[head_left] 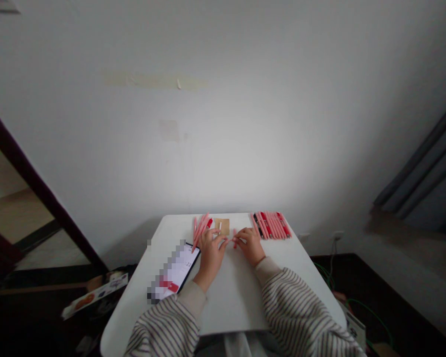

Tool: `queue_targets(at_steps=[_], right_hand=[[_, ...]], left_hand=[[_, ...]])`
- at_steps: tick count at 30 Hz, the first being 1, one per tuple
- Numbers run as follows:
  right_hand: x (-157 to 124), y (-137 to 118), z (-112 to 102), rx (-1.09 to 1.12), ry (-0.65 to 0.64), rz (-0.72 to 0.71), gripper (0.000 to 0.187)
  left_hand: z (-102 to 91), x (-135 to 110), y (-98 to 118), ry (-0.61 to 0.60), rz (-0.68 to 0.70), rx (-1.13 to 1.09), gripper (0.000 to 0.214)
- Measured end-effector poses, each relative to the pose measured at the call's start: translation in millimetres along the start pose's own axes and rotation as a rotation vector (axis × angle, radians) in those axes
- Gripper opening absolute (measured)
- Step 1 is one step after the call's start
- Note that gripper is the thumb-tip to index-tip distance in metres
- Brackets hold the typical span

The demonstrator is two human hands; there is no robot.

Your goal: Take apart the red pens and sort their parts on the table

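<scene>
My left hand point(212, 250) and my right hand point(250, 246) meet over the far middle of the white table point(230, 302). The thumb and finger of each are pinched together, almost touching, on something too small to make out. A short pink-and-red piece point(235, 245), like part of a pen, shows at the right fingertips; whether it is gripped or lies beneath them I cannot tell. Just beyond the left fingers is a brown paper square point(225, 226), a thin white piece on it. Several pink pens point(198, 229) lie loosely beside the left hand, partly covered by it.
A row of pink, red and black pens point(271, 225) lies side by side at the table's far right. Left of my left forearm rests a phone point(178, 270) with its screen lit. The wall point(223, 163) rises directly behind the table; a grey curtain point(427, 173) hangs at right.
</scene>
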State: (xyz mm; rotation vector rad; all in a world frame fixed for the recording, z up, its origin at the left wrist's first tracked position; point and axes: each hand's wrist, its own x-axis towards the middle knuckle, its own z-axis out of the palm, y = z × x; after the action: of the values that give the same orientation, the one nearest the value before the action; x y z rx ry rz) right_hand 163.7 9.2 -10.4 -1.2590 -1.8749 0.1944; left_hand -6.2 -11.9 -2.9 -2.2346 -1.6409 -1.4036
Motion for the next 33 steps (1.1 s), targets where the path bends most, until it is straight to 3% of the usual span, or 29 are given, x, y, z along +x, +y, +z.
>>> queue_targets(at_steps=[12,20,24,33], right_hand=[[0.7,0.1,-1.9,-0.024,0.001,0.024,0.017],[-0.6,-3.3,-7.1,-0.178,-0.043,0.118,0.021],[-2.4,-6.9,-7.8,-0.211,-0.064,0.077,0.027],[-4.1,-3.2,-1.5,-0.234,-0.032,-0.022,0.022]], left_hand=[[-1.7,0.3,1.8,0.011,0.002,0.027,0.015],[-1.8,1.7,-0.3,0.024,-0.005,0.056,0.017],[-1.4,1.3,-0.3,0.038,-0.004,0.061,0.014],[-2.3,1.8,0.8,0.038,-0.015,0.060,0.013]])
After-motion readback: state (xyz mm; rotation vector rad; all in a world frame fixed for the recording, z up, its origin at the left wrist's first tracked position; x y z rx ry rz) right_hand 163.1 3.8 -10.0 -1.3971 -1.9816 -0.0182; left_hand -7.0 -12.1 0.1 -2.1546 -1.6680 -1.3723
